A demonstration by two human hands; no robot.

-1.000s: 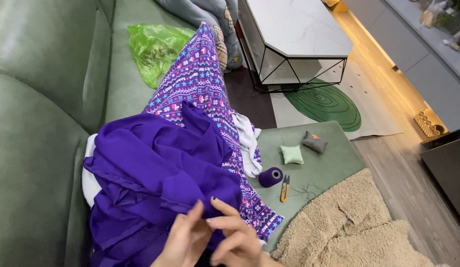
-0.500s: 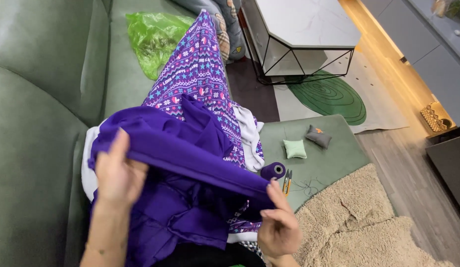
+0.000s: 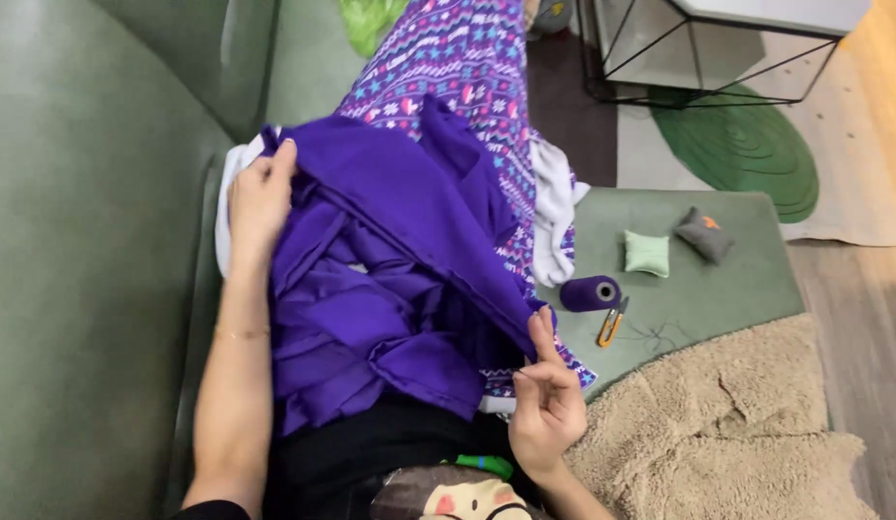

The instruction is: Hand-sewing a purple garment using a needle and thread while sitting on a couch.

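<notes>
A purple cloth (image 3: 390,260) lies bunched over my lap on a green sofa (image 3: 92,241). My left hand (image 3: 260,197) grips the cloth's far left edge near the backrest. My right hand (image 3: 544,404) pinches the cloth's near right edge, fingers closed on the fabric; a thin thread or needle there is too small to tell. Between the two hands the top edge of the cloth is stretched into a straight fold. Beneath it lies a patterned purple, blue and pink blanket (image 3: 467,67) with a white lining (image 3: 554,212).
A spool of purple thread (image 3: 590,294) and orange snips (image 3: 612,325) lie on the green seat, near a pale green pincushion (image 3: 646,253) and a grey one (image 3: 704,235). A beige shaggy rug (image 3: 727,433), a green round mat (image 3: 742,144) and a black-framed table (image 3: 718,48) lie beyond.
My hands started together at the cloth's near edge, then spread apart. The left hand has moved up to the far left edge, pulling the cloth taut. The view has moved closer.
</notes>
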